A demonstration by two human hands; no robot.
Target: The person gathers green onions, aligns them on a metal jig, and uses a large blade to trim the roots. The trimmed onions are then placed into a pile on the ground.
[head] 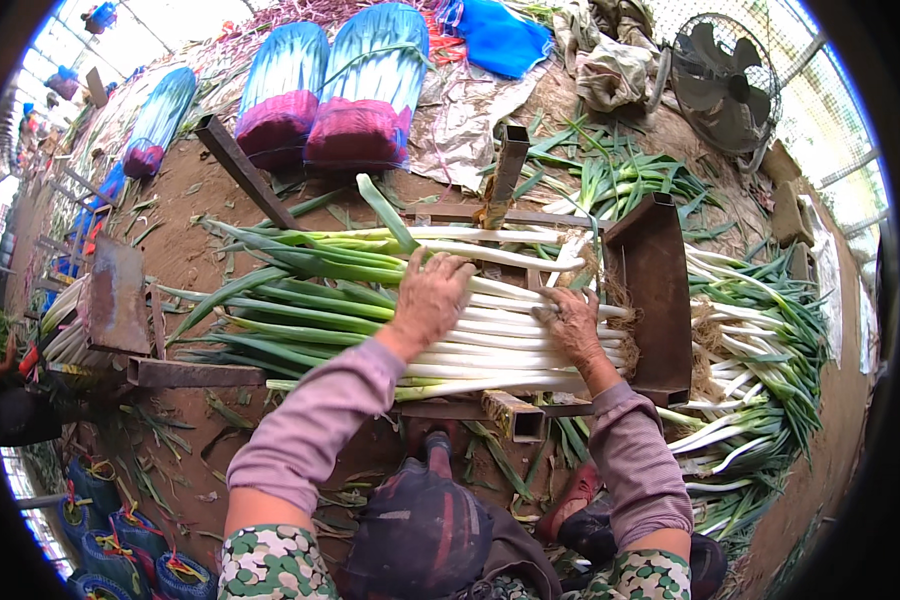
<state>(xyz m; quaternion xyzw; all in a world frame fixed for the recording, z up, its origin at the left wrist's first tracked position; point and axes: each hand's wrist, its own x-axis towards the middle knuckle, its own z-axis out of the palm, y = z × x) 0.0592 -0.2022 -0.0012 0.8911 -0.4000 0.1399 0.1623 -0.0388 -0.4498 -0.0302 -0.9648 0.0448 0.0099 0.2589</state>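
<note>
A row of long green onions [495, 330] lies across a rusty metal frame [649, 300], white stems and roots to the right against its upright plate, green leaves to the left. My left hand [435, 289] rests on the stems where green turns to white, its fingers partly hidden by a leaf and the stalks. My right hand [570, 319] lies palm down on the white stems near the roots. Whether either hand grips a stalk cannot be told. One onion [510, 253] lies at the far side, somewhat apart from the row.
Wrapped onion bundles [367, 90] stand beyond the frame. A loose onion pile [757, 360] lies at the right, and more leaves [622, 180] lie beyond the frame. Metal posts [506, 176] rise around the row. A fan [727, 82] stands at the back right. Bagged bundles [112, 555] stand at the lower left.
</note>
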